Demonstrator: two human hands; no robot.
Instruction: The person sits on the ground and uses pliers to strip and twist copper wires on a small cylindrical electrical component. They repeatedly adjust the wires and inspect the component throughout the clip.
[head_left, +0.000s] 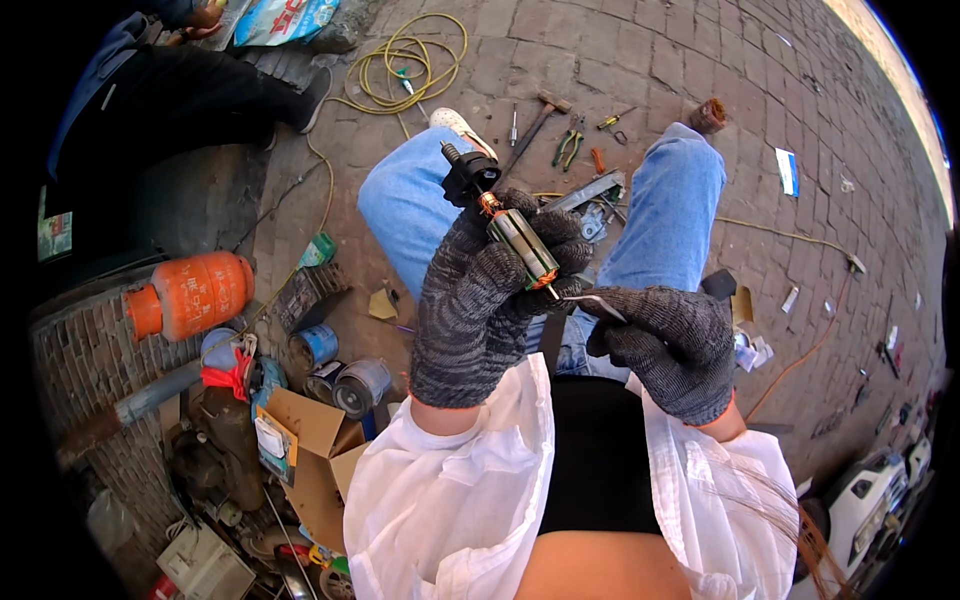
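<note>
Both my hands wear dark grey knitted gloves. My left hand (468,310) is closed around a motor armature (524,245), tilted with its lower shaft end toward my right hand. It has a metal core with copper windings at its ends. A black end piece (468,178) with a threaded or spiral tip sits at its far end. My right hand (675,350) pinches a thin, bent metal pick-like tool (598,303). The tool's tip is by the shaft's near end; whether they touch I cannot tell. Most of its length is hidden in the glove.
Beyond my knees lie a hammer (537,125), pliers (570,143) and a yellow-handled screwdriver (612,120). A coiled yellow cord (420,75) is farther back. At left are an orange gas cylinder (205,292), cans (358,388) and a cardboard box (318,480). Another person (190,90) is at upper left.
</note>
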